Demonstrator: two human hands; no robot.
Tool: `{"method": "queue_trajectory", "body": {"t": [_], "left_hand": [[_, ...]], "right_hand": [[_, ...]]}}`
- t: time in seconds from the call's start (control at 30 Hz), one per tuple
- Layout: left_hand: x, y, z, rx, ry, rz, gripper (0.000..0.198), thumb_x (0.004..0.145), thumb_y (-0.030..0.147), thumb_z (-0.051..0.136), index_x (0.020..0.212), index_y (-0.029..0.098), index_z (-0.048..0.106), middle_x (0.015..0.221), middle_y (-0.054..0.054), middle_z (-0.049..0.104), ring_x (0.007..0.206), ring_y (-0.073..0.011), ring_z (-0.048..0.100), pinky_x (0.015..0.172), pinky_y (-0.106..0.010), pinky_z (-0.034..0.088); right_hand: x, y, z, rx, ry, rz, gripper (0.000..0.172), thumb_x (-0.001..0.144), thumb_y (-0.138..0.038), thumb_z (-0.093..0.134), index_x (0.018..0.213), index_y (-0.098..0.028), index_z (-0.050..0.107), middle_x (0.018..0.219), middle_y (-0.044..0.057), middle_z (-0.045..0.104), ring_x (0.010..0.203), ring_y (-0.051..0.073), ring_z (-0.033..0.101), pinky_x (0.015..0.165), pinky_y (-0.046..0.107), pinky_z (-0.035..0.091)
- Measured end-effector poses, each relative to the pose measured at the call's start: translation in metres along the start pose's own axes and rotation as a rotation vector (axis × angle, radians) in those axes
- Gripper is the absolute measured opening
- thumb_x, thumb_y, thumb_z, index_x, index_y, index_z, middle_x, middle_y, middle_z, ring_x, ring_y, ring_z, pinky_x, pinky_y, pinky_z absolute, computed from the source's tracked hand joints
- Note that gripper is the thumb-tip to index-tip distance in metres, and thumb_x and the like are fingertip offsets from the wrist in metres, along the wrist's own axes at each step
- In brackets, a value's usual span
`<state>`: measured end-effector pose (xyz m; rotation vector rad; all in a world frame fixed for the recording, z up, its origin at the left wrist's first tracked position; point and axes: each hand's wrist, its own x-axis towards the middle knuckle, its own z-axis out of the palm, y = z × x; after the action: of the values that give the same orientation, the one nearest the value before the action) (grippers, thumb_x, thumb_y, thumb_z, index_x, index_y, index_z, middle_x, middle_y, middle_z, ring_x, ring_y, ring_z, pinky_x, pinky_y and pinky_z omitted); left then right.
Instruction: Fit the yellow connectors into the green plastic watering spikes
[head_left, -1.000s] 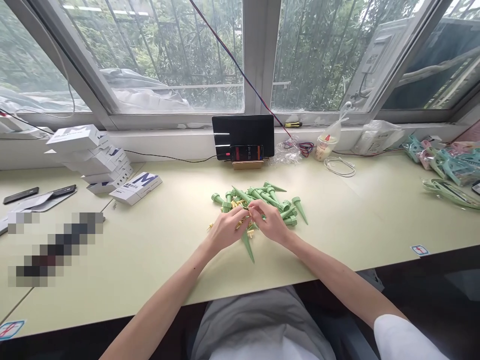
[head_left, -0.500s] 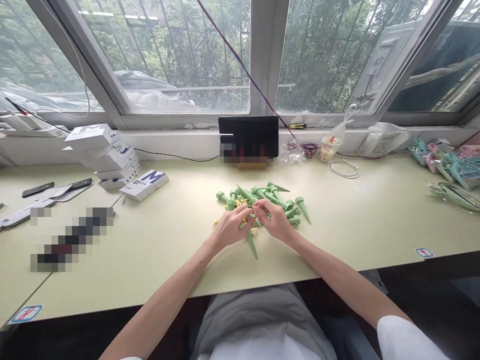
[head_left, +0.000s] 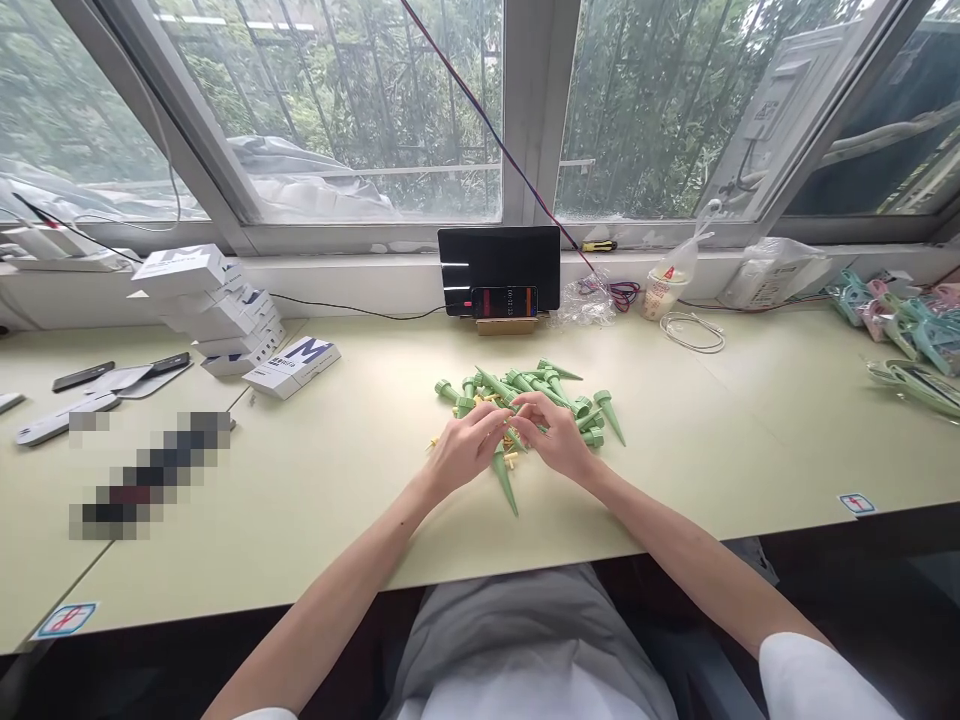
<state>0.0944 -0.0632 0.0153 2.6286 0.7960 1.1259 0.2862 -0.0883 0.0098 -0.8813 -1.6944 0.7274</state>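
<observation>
Above the near side of a pile of green plastic plant-watering spikes, my two hands meet at the fingertips. My left hand is closed in a pinch, and whatever lies between its fingertips is too small to make out. Facing it, my right hand also pinches, its thumb and forefinger against the left fingertips. One green spike points toward me from beneath the left fingers; I cannot tell whether the hand touches it. Small yellow plastic pieces are scattered under and around both hands, partly hidden.
Behind the pile, a phone leans on a dark tablet. White boxes are stacked at left. A bagged cup and a coiled white cable stand back right. Packaged pastel items lie far right.
The view has shifted slightly. My fingertips have come a little closer together, with both hands staying over the same spot. The pile looks the same.
</observation>
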Motion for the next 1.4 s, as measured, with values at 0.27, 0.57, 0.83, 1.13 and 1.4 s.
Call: {"method": "queue_trajectory", "body": {"t": [0.27,0.57,0.83,1.13,1.4], "left_hand": [[-0.002,-0.007,0.003,0.002,0.019,-0.017,0.019,0.101,0.025,0.043,0.094,0.021,0.060,0.084,-0.003,0.061,0.067,-0.0123,0.054,0.058,-0.023,0.040],[-0.002,-0.009,0.004,-0.001,0.061,-0.074,0.023,0.101,0.028,0.045,0.087,0.020,0.062,0.075,-0.001,0.057,0.060,-0.0108,0.049,0.055,-0.023,0.036],[0.000,-0.009,0.000,0.025,0.060,-0.037,0.022,0.100,0.026,0.048,0.085,0.020,0.062,0.074,-0.001,0.055,0.058,-0.0107,0.046,0.054,-0.023,0.036],[0.002,-0.009,-0.011,0.083,0.004,-0.046,0.026,0.095,0.028,0.055,0.072,0.018,0.060,0.068,0.001,0.053,0.053,-0.0096,0.041,0.052,-0.024,0.033],[0.003,-0.005,-0.026,0.116,-0.307,-0.104,0.034,0.092,0.043,0.058,0.069,0.018,0.060,0.067,-0.001,0.058,0.059,-0.0129,0.050,0.056,-0.027,0.036]], "right_hand": [[0.002,-0.005,-0.002,-0.070,0.009,-0.026,0.021,0.098,-0.040,0.054,0.090,-0.021,0.062,0.075,0.001,0.062,0.064,0.016,0.058,0.061,0.030,0.050],[0.002,-0.004,-0.002,-0.155,-0.023,-0.114,0.016,0.099,-0.033,0.053,0.098,-0.022,0.065,0.086,0.005,0.065,0.075,0.018,0.060,0.067,0.032,0.051],[0.001,0.000,-0.002,-0.136,-0.001,-0.075,0.019,0.100,-0.034,0.050,0.097,-0.021,0.064,0.075,0.002,0.062,0.063,0.016,0.058,0.060,0.031,0.051],[0.002,-0.003,-0.005,-0.185,0.110,-0.061,0.017,0.098,-0.033,0.052,0.095,-0.021,0.064,0.081,0.004,0.066,0.066,0.017,0.061,0.062,0.031,0.053],[0.005,-0.003,-0.014,-0.193,0.326,-0.013,0.015,0.096,-0.032,0.055,0.094,-0.020,0.065,0.079,0.002,0.067,0.059,0.014,0.061,0.060,0.029,0.054]]}}
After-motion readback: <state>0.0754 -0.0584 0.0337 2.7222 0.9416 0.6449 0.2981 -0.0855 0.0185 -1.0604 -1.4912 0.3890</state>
